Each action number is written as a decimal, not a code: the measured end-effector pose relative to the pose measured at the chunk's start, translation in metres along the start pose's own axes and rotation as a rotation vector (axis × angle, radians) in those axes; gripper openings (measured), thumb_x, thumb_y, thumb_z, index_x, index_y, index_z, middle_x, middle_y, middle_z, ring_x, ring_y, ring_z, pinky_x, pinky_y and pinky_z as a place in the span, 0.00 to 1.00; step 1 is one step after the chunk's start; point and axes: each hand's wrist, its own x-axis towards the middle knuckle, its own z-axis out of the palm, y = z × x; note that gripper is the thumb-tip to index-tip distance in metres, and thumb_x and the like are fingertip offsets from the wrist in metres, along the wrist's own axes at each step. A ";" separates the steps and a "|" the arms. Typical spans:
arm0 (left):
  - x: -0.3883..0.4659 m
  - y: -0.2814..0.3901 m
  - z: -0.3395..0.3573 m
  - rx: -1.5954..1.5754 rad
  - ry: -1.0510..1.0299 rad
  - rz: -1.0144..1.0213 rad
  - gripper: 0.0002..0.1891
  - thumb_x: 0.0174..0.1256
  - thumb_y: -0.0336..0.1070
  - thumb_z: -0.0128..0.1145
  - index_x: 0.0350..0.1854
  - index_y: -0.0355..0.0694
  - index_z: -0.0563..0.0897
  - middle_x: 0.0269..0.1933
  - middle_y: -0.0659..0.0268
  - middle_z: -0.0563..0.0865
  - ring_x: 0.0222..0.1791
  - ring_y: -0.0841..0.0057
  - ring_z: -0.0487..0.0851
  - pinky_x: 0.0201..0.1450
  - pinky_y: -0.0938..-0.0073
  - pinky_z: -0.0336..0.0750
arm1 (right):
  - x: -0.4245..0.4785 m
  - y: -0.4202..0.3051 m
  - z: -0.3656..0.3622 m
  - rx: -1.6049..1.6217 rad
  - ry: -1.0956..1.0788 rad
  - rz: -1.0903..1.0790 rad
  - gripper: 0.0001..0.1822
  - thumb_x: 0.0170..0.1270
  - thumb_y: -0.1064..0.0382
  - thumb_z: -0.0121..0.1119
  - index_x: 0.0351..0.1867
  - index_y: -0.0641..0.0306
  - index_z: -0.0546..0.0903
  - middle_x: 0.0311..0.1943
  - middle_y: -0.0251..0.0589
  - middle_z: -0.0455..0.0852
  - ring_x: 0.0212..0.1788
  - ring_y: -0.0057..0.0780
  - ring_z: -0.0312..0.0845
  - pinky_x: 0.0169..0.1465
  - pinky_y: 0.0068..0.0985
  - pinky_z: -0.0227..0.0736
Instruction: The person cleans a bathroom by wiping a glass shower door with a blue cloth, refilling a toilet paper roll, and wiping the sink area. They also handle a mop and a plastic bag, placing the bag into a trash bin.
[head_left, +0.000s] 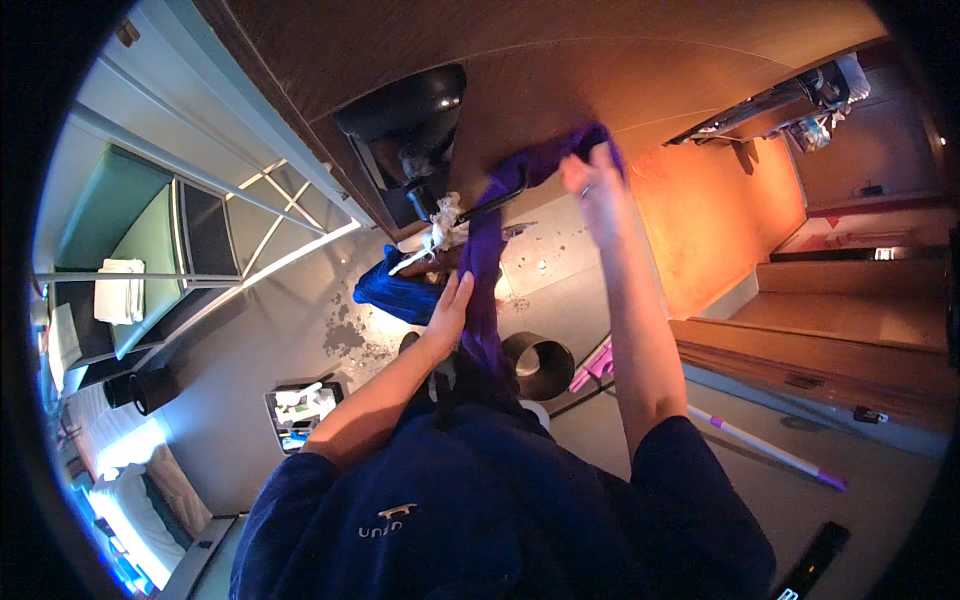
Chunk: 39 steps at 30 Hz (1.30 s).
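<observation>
A long purple cloth (485, 259) hangs over a dark curved lever handle (499, 201) by the brown wooden door and runs down towards my body. My right hand (596, 187), blurred, grips the bunched upper end of this cloth near the door face. Against the cloth's hanging length lies my left hand (450, 311), fingers stretched out; whether it pinches the fabric is hidden. Just left of it hangs a blue cloth (401, 289). A crumpled whitish plastic bag (448, 217) is bunched beside the handle.
The brown door (555, 67) carries a glossy black fitting (405, 105). Below stand a dark round bin (538, 367) and a black tray of supplies (300, 412). A white-and-purple pole (765, 446) lies at right. Wet patches (349, 334) mark the grey floor. White metal shelving (247, 176) is at left.
</observation>
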 end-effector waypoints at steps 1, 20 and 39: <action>0.026 -0.020 -0.007 0.176 0.181 0.128 0.30 0.77 0.54 0.49 0.71 0.37 0.66 0.59 0.53 0.81 0.59 0.57 0.79 0.65 0.65 0.72 | 0.014 0.044 -0.013 -0.327 0.174 0.092 0.27 0.75 0.47 0.54 0.63 0.70 0.74 0.53 0.48 0.84 0.58 0.39 0.79 0.69 0.36 0.66; -0.002 0.044 -0.029 1.292 0.273 0.851 0.09 0.68 0.31 0.58 0.47 0.32 0.79 0.44 0.51 0.80 0.46 0.52 0.80 0.51 0.59 0.75 | 0.002 0.178 0.065 -1.516 -0.658 0.171 0.19 0.57 0.48 0.67 0.42 0.59 0.89 0.46 0.51 0.88 0.52 0.48 0.85 0.54 0.39 0.79; 0.063 0.067 -0.028 1.501 -0.052 0.728 0.30 0.55 0.50 0.71 0.61 0.50 0.79 0.63 0.59 0.76 0.67 0.52 0.68 0.67 0.45 0.63 | -0.028 0.187 -0.016 -0.225 -0.418 0.427 0.09 0.67 0.57 0.68 0.33 0.56 0.81 0.29 0.25 0.81 0.36 0.15 0.74 0.42 0.18 0.69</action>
